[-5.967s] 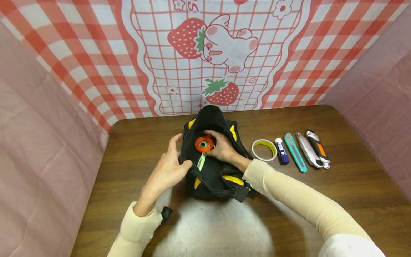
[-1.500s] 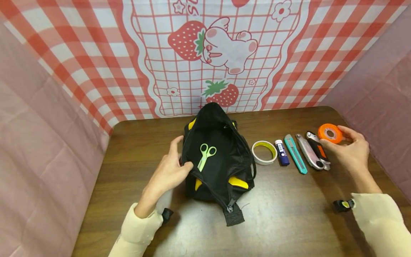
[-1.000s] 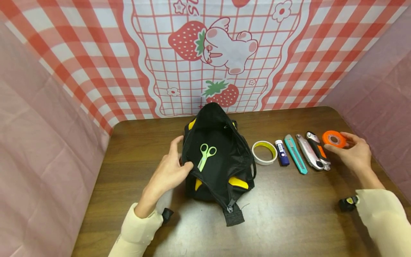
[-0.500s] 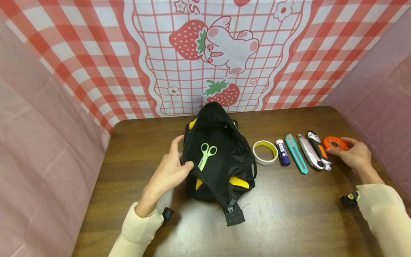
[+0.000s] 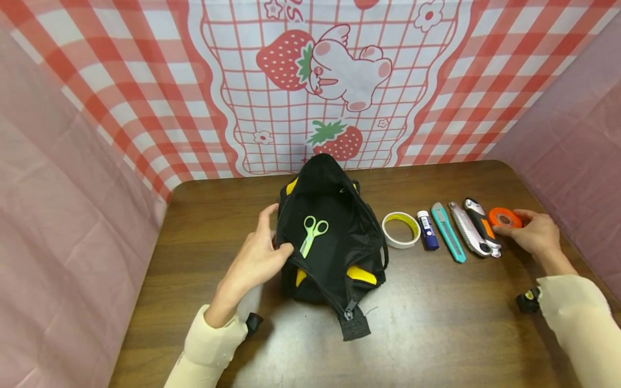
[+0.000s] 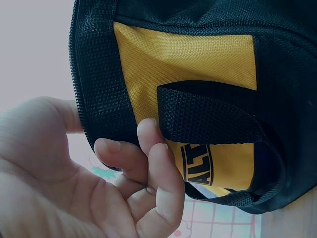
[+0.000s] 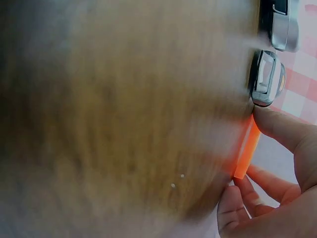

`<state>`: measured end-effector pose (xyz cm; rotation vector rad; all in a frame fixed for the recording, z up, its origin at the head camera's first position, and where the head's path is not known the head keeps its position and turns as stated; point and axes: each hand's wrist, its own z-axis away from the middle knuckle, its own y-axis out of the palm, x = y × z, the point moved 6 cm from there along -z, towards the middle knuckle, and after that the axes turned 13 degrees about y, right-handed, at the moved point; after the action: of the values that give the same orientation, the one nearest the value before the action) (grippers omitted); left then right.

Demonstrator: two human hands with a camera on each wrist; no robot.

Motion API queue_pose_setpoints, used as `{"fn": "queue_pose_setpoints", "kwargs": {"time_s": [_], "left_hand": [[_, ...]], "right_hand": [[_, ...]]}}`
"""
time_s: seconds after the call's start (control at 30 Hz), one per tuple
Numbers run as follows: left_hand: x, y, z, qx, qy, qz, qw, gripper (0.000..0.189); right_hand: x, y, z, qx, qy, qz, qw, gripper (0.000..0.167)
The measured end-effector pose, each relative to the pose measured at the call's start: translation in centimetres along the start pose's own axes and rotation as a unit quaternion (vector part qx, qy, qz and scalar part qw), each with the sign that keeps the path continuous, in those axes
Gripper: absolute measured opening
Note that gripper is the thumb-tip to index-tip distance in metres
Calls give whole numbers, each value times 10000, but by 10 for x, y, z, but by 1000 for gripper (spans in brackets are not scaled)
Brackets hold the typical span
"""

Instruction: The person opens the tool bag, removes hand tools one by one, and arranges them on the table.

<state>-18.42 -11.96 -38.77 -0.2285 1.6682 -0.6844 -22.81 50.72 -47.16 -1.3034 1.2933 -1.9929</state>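
Note:
A black-and-yellow tool bag (image 5: 335, 237) stands unzipped on the table, green-handled scissors (image 5: 314, 235) inside on its dark bottom. My left hand (image 5: 257, 253) pinches the bag's left rim, thumb on the inner side; the left wrist view shows the other fingers curled against the bag's yellow side panel (image 6: 183, 57). At the far right my right hand (image 5: 536, 233) holds an orange tape roll (image 5: 496, 217) flat on the table, beside a black-and-orange folding utility knife (image 5: 477, 218). In the right wrist view the orange roll (image 7: 248, 151) sits between thumb and fingers.
Between the bag and the right hand lies a row: a white-and-yellow tape roll (image 5: 416, 231), a glue stick (image 5: 428, 230), a teal box cutter (image 5: 447, 231) and a silver knife-like tool (image 5: 468, 229). The wooden table (image 5: 412, 328) backs onto a checked cloth (image 5: 436, 134).
Six seconds ago my right hand gripped the orange tape roll inside the bag. It has carried the roll out to the right and lowered it to the table. My left hand stays at the rim.

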Motion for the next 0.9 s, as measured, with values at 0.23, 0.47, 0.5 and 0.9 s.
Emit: {"fn": "queue_pose_setpoints", "kwargs": {"time_s": [0.23, 0.47, 0.5, 0.9], "left_hand": [[-1, 0, 0, 3, -4, -5, 10000, 89], [0, -1, 0, 22, -38, 33, 10000, 89], [0, -1, 0, 21, -44, 28, 10000, 88], [0, -1, 0, 37, -35, 54, 10000, 89]], "right_hand": [[-1, 0, 1, -22, -109, -100, 9999, 77], [-2, 0, 1, -5, -152, -260, 9995, 79], [-2, 0, 1, -9, -161, -265, 9995, 79], [-4, -4, 7, 12, -38, -555, 9984, 81]]}}
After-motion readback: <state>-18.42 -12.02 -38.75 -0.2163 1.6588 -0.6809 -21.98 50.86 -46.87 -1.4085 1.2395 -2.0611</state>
